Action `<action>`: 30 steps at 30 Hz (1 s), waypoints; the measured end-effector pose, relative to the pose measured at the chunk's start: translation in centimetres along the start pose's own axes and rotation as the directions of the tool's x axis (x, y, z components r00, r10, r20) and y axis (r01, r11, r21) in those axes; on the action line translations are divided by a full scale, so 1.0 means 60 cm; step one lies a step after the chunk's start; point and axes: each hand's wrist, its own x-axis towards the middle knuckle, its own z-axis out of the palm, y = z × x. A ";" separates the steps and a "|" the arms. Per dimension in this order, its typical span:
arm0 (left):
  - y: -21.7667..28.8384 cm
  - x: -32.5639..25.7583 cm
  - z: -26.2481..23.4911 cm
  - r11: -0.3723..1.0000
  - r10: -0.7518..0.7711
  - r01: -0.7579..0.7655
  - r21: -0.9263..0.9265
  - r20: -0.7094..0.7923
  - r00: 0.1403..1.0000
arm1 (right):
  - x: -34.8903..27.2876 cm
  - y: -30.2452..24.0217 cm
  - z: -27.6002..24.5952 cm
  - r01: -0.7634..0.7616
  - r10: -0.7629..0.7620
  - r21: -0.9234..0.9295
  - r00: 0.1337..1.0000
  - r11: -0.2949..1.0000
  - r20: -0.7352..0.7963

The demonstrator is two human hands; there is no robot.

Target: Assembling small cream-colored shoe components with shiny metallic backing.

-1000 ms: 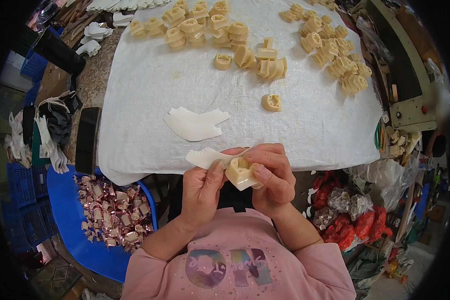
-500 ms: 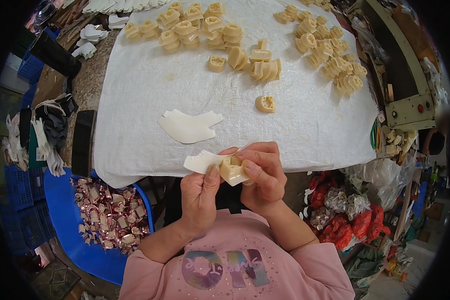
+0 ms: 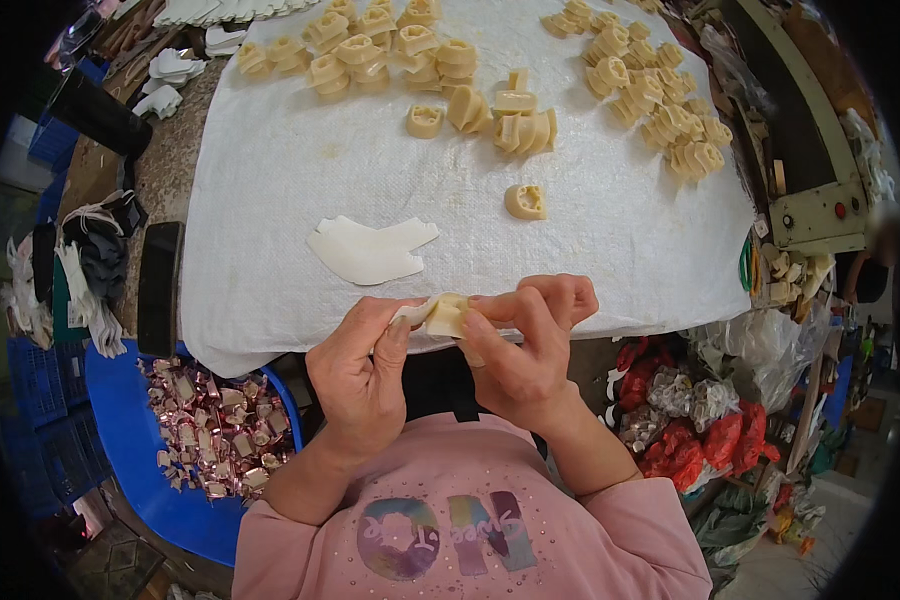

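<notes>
A cream-coloured hollow heel-shaped block (image 3: pixel 447 318) is held between my two hands over the table's near edge. My left hand (image 3: pixel 358 372) pinches a white cut sheet piece (image 3: pixel 416 312) against the block's left side. Closed around the block's right side is my right hand (image 3: pixel 526 350), thumb near its rim. Most of the sheet is hidden by my fingers. A second white cut sheet (image 3: pixel 372 250), notched along its edges, lies flat beyond my left hand. One loose cream block (image 3: pixel 526 202) sits farther off, beyond my right hand.
White woven cloth (image 3: pixel 270 200) covers the table. Cream blocks are heaped at the back (image 3: pixel 360 50) and back right (image 3: pixel 650 95). A dark phone (image 3: pixel 160 285) lies at the left. Below it stands a blue tub (image 3: pixel 120 450) of shiny pinkish pieces. Red plastic bags (image 3: pixel 725 445) are at right.
My left hand has shifted left and its fingers now fold over the white sheet, which shows less. The block has tilted and moved slightly up and left; my right hand's fingers have re-gripped it.
</notes>
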 end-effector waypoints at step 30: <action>-0.061 0.003 0.040 0.890 0.444 -0.448 0.086 0.061 0.894 | -0.034 0.026 -0.001 -0.358 0.157 0.603 0.919 0.712 0.360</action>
